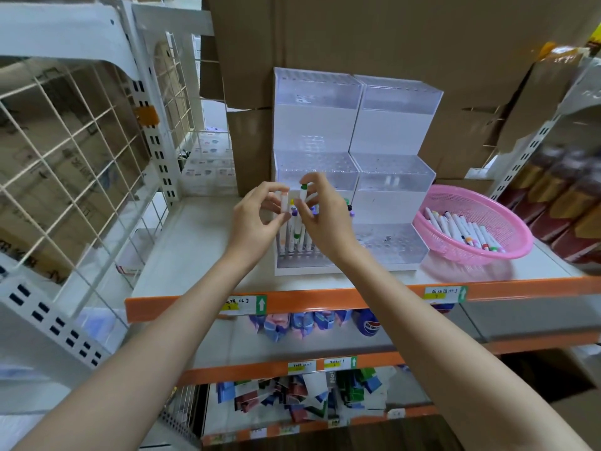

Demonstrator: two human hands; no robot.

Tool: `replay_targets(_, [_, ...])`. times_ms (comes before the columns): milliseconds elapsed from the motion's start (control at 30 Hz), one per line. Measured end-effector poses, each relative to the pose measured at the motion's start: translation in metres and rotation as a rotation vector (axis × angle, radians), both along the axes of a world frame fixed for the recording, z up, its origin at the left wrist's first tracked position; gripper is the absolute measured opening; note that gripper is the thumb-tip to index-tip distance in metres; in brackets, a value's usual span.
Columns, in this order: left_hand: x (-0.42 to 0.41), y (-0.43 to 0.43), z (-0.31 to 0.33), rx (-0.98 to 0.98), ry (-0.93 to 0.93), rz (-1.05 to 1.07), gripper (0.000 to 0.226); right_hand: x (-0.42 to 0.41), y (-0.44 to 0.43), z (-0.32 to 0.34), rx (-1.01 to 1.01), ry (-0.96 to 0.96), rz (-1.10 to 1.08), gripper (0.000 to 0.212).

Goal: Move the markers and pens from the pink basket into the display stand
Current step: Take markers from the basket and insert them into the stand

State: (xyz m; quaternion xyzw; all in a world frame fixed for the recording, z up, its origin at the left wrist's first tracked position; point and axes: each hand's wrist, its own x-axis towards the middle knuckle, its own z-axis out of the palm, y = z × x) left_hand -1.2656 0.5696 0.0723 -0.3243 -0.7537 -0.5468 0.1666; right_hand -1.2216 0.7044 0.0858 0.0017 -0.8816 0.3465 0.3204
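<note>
A clear tiered display stand point(393, 177) stands on the shelf's middle. Its lowest left tier holds several upright white markers point(300, 242). My left hand point(257, 219) pinches a white marker point(285, 203) upright above that tier. Beside it, my right hand point(322, 216) pinches a white marker with a green cap point(303, 192), also upright. The pink basket point(507, 222) sits to the right of the stand with several white markers point(461, 227) lying in it.
The white shelf point(195, 242) has an orange front edge point(325, 299) with labels. Cardboard boxes point(390, 43) stand behind the stand. A white wire rack point(81, 141) rises at the left, packaged goods point(569, 206) at the right. Lower shelves hold small packets point(292, 395).
</note>
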Motion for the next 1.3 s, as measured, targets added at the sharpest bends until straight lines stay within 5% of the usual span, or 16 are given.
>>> replay_targets(900, [0.008,-0.005,-0.029,-0.193,0.026,0.037,0.023,0.011,-0.002,-0.006,0.081,0.046,0.022,0.020])
replay_targets(1300, [0.000,-0.016,-0.020,-0.314,0.211,0.055,0.016,0.012,-0.005,-0.010,0.084,0.080,0.033,0.014])
